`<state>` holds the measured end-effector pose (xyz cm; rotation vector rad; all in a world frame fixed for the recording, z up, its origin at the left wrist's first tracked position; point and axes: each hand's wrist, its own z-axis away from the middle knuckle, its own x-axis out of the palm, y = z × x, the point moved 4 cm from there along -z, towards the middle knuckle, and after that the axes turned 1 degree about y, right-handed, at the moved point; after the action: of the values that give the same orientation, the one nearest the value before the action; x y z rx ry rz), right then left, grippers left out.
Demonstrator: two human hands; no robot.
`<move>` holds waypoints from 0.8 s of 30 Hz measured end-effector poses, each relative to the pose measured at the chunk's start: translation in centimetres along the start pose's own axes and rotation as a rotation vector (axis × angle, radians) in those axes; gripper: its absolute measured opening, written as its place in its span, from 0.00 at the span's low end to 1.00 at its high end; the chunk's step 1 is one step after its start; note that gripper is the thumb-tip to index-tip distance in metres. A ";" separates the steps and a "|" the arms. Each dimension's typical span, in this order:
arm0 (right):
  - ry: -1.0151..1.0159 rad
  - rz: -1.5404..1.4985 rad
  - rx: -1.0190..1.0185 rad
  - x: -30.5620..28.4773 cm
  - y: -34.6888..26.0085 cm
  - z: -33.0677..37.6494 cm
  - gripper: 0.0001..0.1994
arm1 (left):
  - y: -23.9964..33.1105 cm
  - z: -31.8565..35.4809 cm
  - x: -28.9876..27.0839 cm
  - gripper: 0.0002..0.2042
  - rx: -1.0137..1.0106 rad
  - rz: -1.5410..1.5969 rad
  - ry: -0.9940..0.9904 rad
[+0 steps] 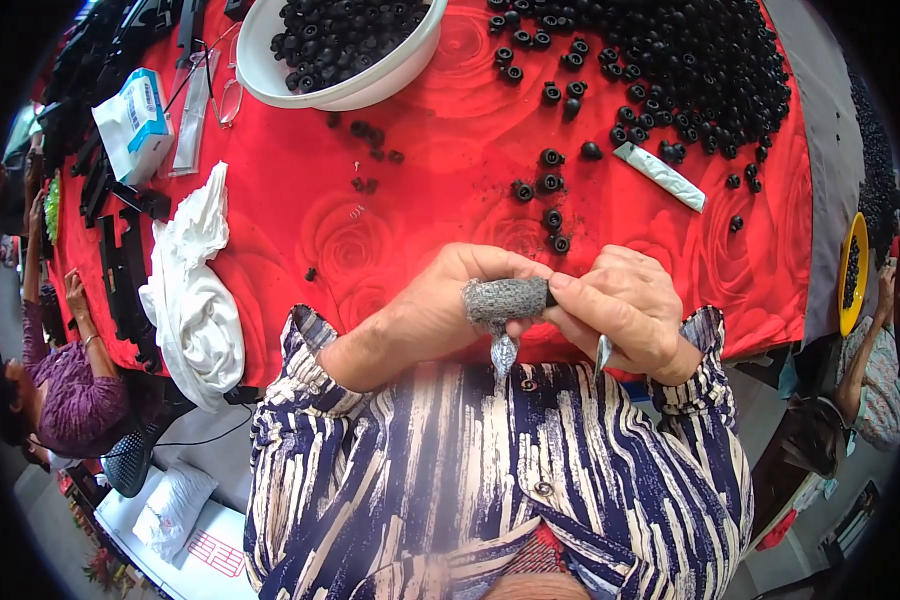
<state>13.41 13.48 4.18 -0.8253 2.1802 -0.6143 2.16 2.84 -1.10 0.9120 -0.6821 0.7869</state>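
Note:
My left hand (420, 305) is closed in front of my chest, with a rough grey fabric wrap (508, 300) around a finger. From under the wrap hangs a crinkled silvery end (504, 355). A small black plastic part (551, 293) shows at the wrap's right end, pinched between the fingertips of both hands and mostly hidden. My right hand (625, 308) is closed too, its thumb pressing toward that part. Below its curled fingers sticks out a thin silvery pointed tool (603, 350); the rest of the tool is hidden in the palm.
Many black plastic parts (710, 70) lie heaped at the far right of the red cloth (420, 200); a short row (552, 184) runs toward me. A white bowl (410, 75) holds more. A silvery strip (660, 176), white cloth (195, 310) and tissue pack (135, 125) lie around. People sit on both sides.

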 end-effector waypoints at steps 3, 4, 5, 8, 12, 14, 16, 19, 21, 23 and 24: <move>-0.002 0.056 -0.009 -0.1 0.0 0.2 0.20 | -0.3 0.0 0.5 0.12 0.048 0.175 -0.041; -0.003 0.059 -0.004 -0.1 0.0 0.2 0.20 | -0.3 0.0 0.6 0.12 0.075 0.160 -0.030; 0.000 0.063 -0.001 -0.2 0.0 0.1 0.21 | -0.3 0.0 0.6 0.12 0.102 0.145 -0.018; 0.020 0.057 -0.004 0.0 0.1 0.3 0.21 | -0.5 0.1 0.5 0.12 0.169 0.100 0.001; -0.015 -0.002 0.059 0.1 0.6 -0.2 0.18 | 0.2 0.2 0.2 0.13 0.193 0.043 0.046; -0.048 -0.108 0.219 -0.4 0.7 -0.6 0.17 | 0.7 0.3 0.1 0.13 0.227 0.083 -0.008; -0.136 -0.260 0.412 -0.7 1.0 -0.9 0.15 | 0.7 0.4 -0.1 0.13 0.215 0.088 0.000; -0.116 -0.206 0.474 -0.1 1.7 -0.3 0.12 | 0.6 0.4 -0.2 0.13 0.210 0.096 0.003; -0.083 -0.182 0.492 0.2 1.7 0.2 0.12 | 0.6 0.3 -0.1 0.13 0.211 0.099 -0.007; -0.112 -0.125 0.505 0.2 1.8 0.1 0.10 | 0.8 0.4 0.2 0.13 0.222 0.078 0.003; -0.109 -0.127 0.510 0.2 1.8 0.1 0.10 | 0.7 0.4 0.1 0.13 0.217 0.078 0.005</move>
<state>12.70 14.53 2.89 -0.7009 1.7639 -1.1037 1.57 2.78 -0.56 1.0839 -0.6393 0.9455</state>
